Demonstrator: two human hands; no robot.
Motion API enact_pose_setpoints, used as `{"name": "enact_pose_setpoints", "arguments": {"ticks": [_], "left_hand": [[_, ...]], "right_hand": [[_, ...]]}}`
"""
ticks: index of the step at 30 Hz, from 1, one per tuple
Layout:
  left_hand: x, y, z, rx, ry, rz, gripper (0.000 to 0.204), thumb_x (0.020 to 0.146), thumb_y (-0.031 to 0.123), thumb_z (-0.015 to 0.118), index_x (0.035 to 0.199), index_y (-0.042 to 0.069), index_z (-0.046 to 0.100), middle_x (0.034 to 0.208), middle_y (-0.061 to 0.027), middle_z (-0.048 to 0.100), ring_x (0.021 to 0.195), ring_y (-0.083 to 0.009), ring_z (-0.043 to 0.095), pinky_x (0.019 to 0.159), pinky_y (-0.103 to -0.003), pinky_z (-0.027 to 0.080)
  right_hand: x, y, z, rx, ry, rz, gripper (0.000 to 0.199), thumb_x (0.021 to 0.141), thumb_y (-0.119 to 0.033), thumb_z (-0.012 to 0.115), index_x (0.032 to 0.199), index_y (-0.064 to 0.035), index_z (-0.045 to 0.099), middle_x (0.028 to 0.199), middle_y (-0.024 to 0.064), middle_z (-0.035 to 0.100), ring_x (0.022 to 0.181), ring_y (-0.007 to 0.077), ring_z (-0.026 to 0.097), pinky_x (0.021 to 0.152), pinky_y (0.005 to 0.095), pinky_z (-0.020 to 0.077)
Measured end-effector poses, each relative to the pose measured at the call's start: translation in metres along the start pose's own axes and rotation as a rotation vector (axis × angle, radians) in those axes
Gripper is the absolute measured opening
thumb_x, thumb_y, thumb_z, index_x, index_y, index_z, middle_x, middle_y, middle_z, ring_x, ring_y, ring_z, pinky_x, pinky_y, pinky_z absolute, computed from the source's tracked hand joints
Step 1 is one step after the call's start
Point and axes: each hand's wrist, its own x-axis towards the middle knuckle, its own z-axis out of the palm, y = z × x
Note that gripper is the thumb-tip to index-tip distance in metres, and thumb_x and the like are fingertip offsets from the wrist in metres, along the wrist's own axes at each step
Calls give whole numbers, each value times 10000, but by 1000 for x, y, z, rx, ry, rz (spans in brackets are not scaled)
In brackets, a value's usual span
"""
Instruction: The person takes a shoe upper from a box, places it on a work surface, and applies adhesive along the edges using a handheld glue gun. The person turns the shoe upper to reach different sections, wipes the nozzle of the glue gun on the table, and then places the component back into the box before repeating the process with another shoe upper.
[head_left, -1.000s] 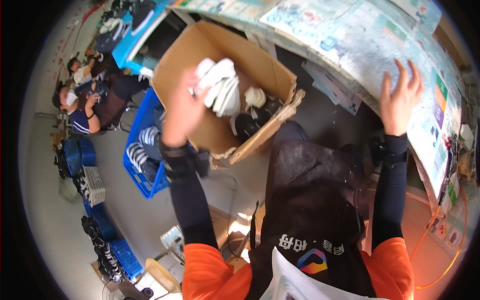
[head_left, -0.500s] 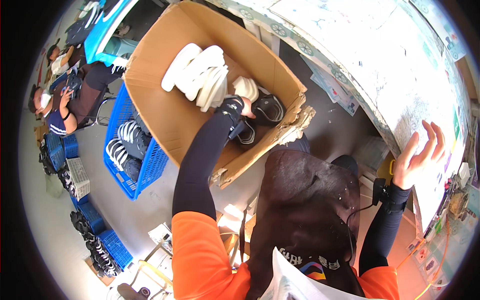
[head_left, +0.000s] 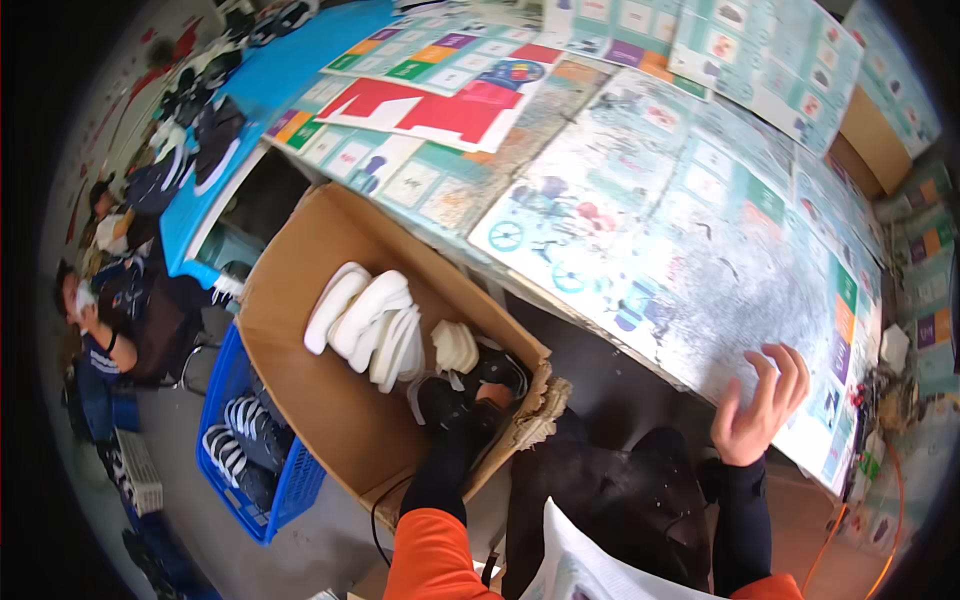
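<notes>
My left hand (head_left: 493, 394) reaches down into a tall cardboard box (head_left: 300, 400), at its near right end. It lies against a dark shoe (head_left: 510, 370) with a pale rim, and its fingers are mostly hidden, so whether they grip the shoe does not show. Another dark shape sits beside the wrist, too unclear to name. White foam shoe inserts (head_left: 375, 315) lie in a stack in the box, with a smaller cream bundle (head_left: 455, 347) to their right. Over the table's near edge my right hand (head_left: 757, 410) hovers, its fingers apart and nothing in them.
A worktable (head_left: 640, 200) covered in stained printed sheets runs behind the box. On the left a blue basket (head_left: 300, 490) holds striped dark shoes (head_left: 250, 440). Farther left, a masked person (head_left: 110, 340) sits near a blue table (head_left: 240, 110) bearing shoes.
The view has swung up, so more of the worktable shows and the box appears lower. My left hand stays by the dark shoes; my right hand remains spread at the table edge.
</notes>
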Motion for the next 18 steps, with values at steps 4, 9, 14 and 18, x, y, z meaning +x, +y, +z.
{"name": "enact_pose_setpoints", "arguments": {"ticks": [4, 9, 14, 18], "left_hand": [[10, 15, 43, 574, 161, 230, 236, 955, 277, 619, 938, 151, 818, 981, -12, 762, 1091, -272, 643, 998, -452, 416], [9, -7, 58, 139, 66, 97, 249, 966, 305, 603, 923, 160, 801, 1050, -12, 774, 1106, -253, 662, 980, -434, 448], [64, 12, 63, -63, -16, 41, 294, 989, 274, 576, 1088, 132, 814, 1152, -120, 781, 1019, -310, 749, 919, -462, 540], [64, -12, 122, -355, -117, -150, 337, 1047, 263, 538, 1129, 91, 816, 1113, -154, 779, 963, -332, 740, 939, -480, 554]], "right_hand": [[-2, 1, 8, -9, 3, -5, 321, 832, -125, 628, 1128, -6, 661, 1274, 187, 605, 1281, 416, 515, 1119, 548, 346], [-3, -2, 9, -37, -15, -70, 308, 941, -175, 595, 1171, 19, 661, 1259, 206, 639, 1253, 428, 553, 1107, 546, 358], [-9, 10, 8, -154, 39, -161, 298, 1037, -214, 571, 1199, 19, 664, 1245, 193, 656, 1208, 391, 595, 1064, 504, 410], [8, -19, 15, -66, 153, -204, 578, 1057, -613, 513, 1018, -80, 734, 971, 103, 710, 901, 336, 681, 826, 491, 513]]}}
